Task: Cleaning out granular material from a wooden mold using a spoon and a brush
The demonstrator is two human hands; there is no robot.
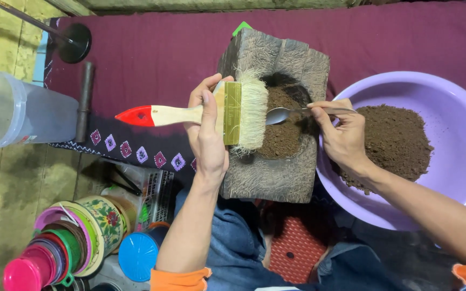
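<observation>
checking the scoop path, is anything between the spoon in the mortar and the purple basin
Nothing visible blocks it. The spoon, held by the right hand, lies over the brown powder in the stone mortar. The purple basin sits right beside the mortar. The brush in the left hand is on the far side.

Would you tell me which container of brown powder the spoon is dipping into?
The carved wooden block: the spoon lies over its hollow, while the purple basin sits farther right.

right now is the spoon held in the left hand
No, the right hand holds the spoon over the brown powder in the wooden block, while the left hand grips the brush.
</observation>
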